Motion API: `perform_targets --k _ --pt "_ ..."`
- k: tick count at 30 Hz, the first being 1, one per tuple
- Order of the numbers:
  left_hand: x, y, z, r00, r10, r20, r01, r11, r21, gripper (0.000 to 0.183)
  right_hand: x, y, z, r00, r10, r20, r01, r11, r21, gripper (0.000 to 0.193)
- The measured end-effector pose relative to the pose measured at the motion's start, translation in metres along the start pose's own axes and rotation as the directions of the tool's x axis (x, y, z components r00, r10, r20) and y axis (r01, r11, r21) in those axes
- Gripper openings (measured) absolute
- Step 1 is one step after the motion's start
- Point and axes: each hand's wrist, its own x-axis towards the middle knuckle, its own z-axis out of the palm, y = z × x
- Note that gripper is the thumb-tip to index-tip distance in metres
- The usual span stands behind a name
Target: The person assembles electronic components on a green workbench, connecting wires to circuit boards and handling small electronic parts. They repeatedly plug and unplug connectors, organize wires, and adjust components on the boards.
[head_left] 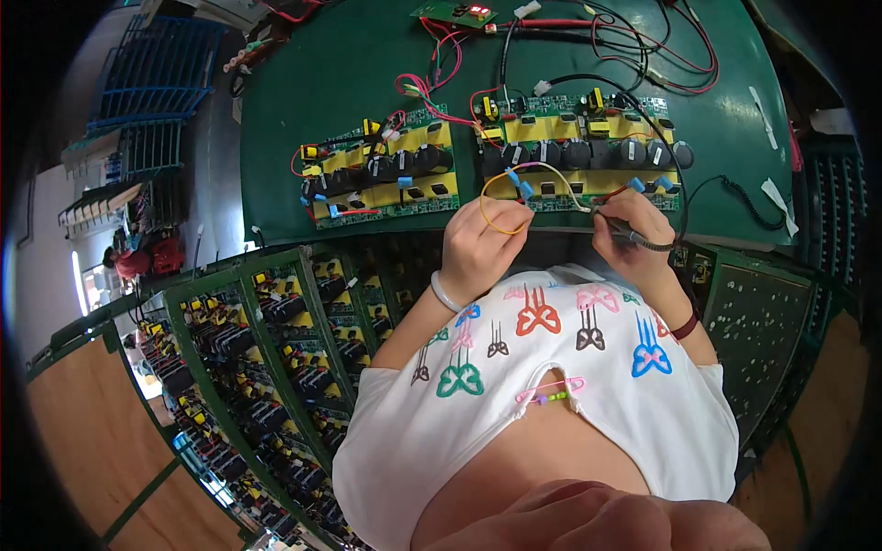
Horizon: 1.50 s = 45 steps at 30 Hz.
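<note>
Two green circuit boards lie side by side along the near edge of the table: a left board (430,195) and a right board (565,203). Both carry yellow parts, black capacitors and blue-sleeved leads. At the right board's near left corner, my left hand (484,243) is closed on a thin yellow wire (486,191), which arches over the board toward my right hand and turns pale there. My right hand (638,237) is pinched around a black cable (650,243) by the board's near right edge. Its fingers hide the cable's tip, and I cannot tell whether wire and cable touch.
A small board with a lit red display (477,12) sits at the table's far edge, amid pink, red and black leads. On the right lies a coiled black cord (749,200). A green rack (248,340) filled with circuit boards stands below the table on the left.
</note>
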Motion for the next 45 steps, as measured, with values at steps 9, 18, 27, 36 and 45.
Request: perform_targets --k 9,18,27,36,45 --pt "0.000 -0.001 0.003 1.000 -0.008 -0.013 0.008 1.000 -0.009 0.025 0.000 0.003 0.002 0.999 -0.020 0.034 0.021 0.999 -0.029 0.024" --pt "0.000 0.000 -0.002 1.000 -0.006 -0.015 0.006 1.000 -0.005 0.022 0.000 0.002 0.002 0.998 -0.029 0.061 0.031 0.999 -0.040 0.020" --pt "0.004 0.001 -0.003 1.000 0.000 -0.003 0.000 0.999 -0.049 0.018 0.000 -0.001 0.003 0.998 -0.016 0.059 0.018 0.999 -0.039 0.025" --pt "0.007 0.000 -0.003 1.000 -0.002 -0.003 0.002 0.998 -0.064 0.020 0.019 -0.021 -0.022 0.997 -0.076 0.029 0.078 0.994 -0.081 0.020" --pt "0.004 -0.003 0.000 0.997 -0.076 0.002 0.076 0.993 -0.091 0.034 0.114 -0.001 -0.042 0.971 0.170 0.166 -0.168 0.985 -0.021 0.011"
